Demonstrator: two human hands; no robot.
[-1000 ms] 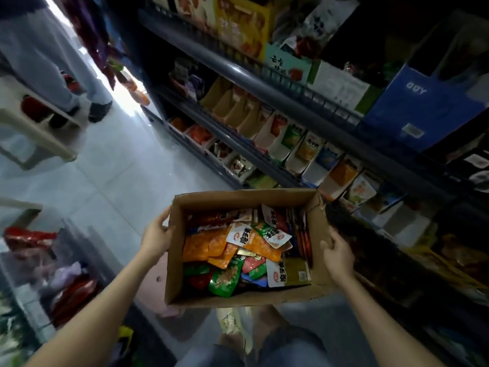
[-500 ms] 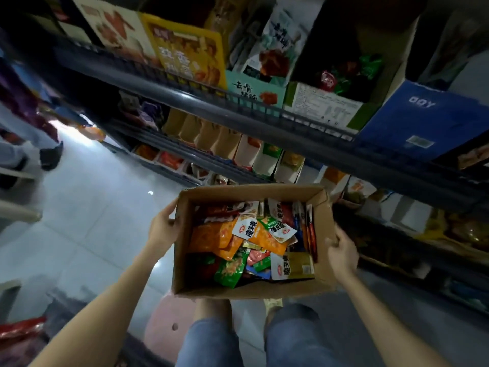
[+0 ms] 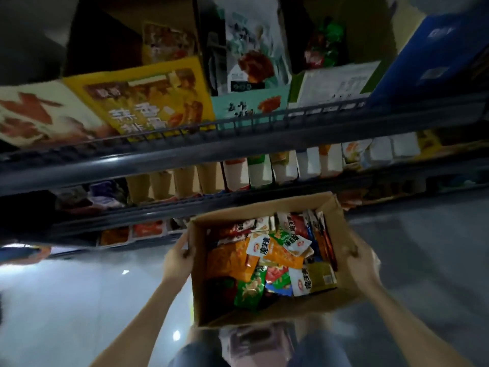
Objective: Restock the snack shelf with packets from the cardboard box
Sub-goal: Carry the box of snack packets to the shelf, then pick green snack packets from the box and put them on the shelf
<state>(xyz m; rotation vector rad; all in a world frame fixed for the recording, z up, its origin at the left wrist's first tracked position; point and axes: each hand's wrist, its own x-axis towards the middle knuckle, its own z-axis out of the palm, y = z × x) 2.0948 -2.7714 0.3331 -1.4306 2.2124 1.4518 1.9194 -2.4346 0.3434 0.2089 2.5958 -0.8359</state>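
Grey metal snack shelf (image 3: 185,154) at twelve o'clock. At nine and three, left hand (image 3: 176,258) and right hand (image 3: 362,263) grip the brown cardboard box (image 3: 277,312); tilting may spill its colourful packets (image 3: 275,255).

My bare forearms reach forward from the lower edge of view, angling in toward each other. My left hand (image 3: 176,258) clasps the left wall of the cardboard box (image 3: 264,206), fingertips hooked over its rim. My right hand (image 3: 363,263), blurred, grips the right wall, thumb up at the rim.

Glossy pale floor (image 3: 66,300), dim light
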